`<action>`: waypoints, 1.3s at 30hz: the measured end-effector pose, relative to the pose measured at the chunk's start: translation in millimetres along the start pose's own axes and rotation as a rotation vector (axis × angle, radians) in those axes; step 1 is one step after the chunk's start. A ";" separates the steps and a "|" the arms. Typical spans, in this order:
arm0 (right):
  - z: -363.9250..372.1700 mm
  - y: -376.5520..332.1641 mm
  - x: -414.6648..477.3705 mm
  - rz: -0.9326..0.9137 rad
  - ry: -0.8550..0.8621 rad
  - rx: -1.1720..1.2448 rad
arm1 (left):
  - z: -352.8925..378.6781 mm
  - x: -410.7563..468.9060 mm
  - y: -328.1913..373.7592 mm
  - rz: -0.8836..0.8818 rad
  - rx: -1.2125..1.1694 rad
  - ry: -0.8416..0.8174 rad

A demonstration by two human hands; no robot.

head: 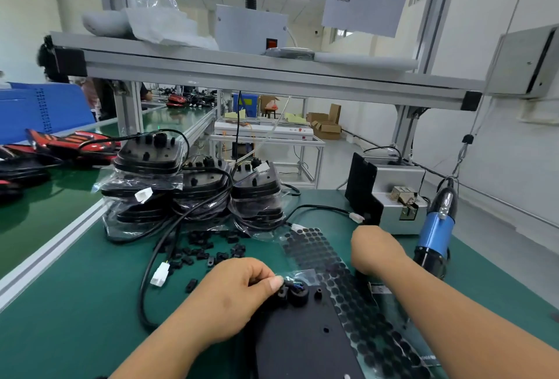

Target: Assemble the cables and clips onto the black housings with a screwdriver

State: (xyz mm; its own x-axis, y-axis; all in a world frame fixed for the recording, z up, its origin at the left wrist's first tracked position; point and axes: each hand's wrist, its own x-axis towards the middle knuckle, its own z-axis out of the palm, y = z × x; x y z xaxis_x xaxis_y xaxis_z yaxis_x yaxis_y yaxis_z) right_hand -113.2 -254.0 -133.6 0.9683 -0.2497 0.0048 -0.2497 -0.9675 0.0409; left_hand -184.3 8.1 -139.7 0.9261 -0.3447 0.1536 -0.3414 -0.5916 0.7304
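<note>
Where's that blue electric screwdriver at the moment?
In the head view, the blue screwdriver hangs tilted at the right of the green bench, just right of the grey feeder box and close beside the person's right hand.

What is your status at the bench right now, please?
Left hand pinching clip at cable entry on black housing. Right hand over pad sheet, grip hidden. Screwdriver hanging at right, untouched. Sheet lies against housing's right side.

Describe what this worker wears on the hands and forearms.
Nothing: the left hand and right hand are bare, with no gloves, rings or watch showing. The forearms are uncovered to the frame's edge; no sleeve is visible.
</note>
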 end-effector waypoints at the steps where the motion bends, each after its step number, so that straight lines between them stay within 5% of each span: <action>1: 1.3 -0.8 -1.5 0.000 0.006 -0.005 | -1.3 0.9 1.2 -0.002 0.013 -0.010; 7: -7.6 -1.2 -14.7 -0.024 0.061 0.066 | -13.3 11.1 10.1 -0.067 0.097 -0.146; 13: -23.9 -38.9 -87.8 -0.523 0.270 0.912 | -22.8 22.7 21.8 -0.226 -0.098 -0.352; 22: 5.9 -60.4 -105.8 -0.697 0.460 0.860 | -24.3 24.7 26.1 -0.335 -0.210 -0.393; 35: 9.6 -53.6 -106.1 -0.877 0.492 0.754 | -24.3 28.6 29.0 -0.419 -0.168 -0.407; 39: 11.4 -55.5 -106.5 -0.841 0.469 0.899 | -22.5 27.2 27.7 -0.431 -0.185 -0.406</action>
State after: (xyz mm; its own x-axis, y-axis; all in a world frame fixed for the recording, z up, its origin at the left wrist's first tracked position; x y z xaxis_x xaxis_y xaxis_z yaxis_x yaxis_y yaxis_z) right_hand -202.5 -174.2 -147.8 0.6930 0.2994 0.6558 0.6859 -0.5541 -0.4718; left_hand -165.0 -1.2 -100.3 0.8267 -0.3747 -0.4196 0.1165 -0.6157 0.7793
